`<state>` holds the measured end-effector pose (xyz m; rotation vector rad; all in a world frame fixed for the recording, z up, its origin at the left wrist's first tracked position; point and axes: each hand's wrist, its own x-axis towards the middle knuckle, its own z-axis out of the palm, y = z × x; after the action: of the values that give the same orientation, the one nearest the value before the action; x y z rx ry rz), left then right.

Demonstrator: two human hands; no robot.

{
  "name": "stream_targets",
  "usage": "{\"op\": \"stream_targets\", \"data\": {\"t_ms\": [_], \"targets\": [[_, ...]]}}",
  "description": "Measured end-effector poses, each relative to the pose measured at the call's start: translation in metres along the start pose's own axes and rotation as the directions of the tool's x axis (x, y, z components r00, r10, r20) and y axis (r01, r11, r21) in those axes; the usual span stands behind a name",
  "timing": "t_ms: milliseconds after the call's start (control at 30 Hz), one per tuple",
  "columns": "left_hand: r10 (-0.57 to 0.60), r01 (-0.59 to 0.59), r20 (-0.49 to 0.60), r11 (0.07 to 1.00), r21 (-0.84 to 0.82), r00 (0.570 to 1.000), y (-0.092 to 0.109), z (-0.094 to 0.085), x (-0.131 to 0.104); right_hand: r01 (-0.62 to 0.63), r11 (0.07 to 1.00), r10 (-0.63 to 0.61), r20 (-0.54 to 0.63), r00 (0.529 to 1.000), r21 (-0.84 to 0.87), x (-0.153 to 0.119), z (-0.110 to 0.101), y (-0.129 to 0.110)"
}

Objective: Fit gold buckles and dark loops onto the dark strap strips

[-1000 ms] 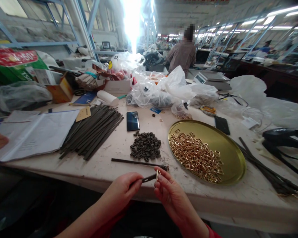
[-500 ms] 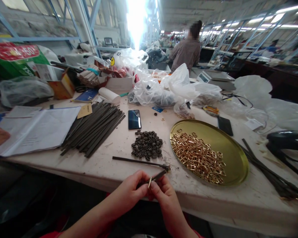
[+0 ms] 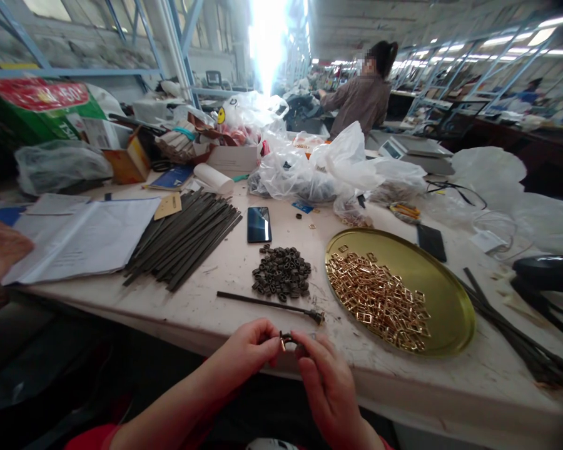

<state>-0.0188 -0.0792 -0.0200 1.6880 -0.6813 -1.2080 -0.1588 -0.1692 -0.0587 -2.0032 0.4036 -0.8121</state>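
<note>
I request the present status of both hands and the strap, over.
Left hand pinching dark strap beside gold buckle. Right hand at strap's bend. Second strap lies beyond, apart from hands.

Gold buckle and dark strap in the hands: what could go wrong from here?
The gold buckle and bent dark strap are at the fingertips of the left hand, close to the front edge of the table: a slip might send them over it. The dark loops lie heaped straight on its surface, so a careless reach might scatter them.
</note>
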Motion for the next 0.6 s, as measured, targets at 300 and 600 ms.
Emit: {"op": "stream_targets", "data": {"t_ms": [300, 600], "targets": [[0.054, -0.048, -0.059, 0.993, 0.106, 0.997, -0.003, 0.001, -0.005, -0.499, 0.750, 0.355, 0.373, 0.857, 0.434, 0.015, -0.006, -0.003], [0.076, -0.068, -0.053, 0.988, 0.142, 0.996, -0.004, 0.003, -0.002, -0.414, 0.814, 0.313, 0.294, 0.903, 0.406, 0.022, -0.008, 0.004]]}}
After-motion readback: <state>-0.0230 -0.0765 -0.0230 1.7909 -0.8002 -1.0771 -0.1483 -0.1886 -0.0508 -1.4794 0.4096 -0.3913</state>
